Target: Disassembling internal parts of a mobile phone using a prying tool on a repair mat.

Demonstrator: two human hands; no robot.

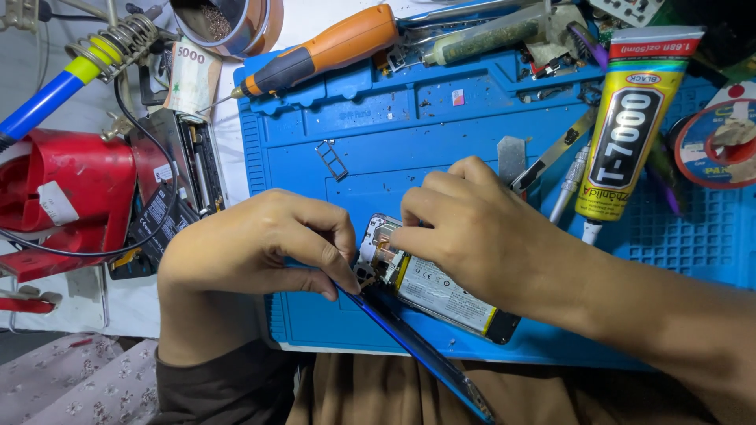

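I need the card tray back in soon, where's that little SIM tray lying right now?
In the head view, the SIM tray lies on the blue work mat, upper left of centre, just below the orange electric screwdriver and above the left hand.

Bright, even light falls from overhead, and the blue mat [441,142] reads crisp, with only soft, short shadows under the hands. A mild sheen sits on the yellow glue tube [634,118], and the frame's edges bow slightly outward.
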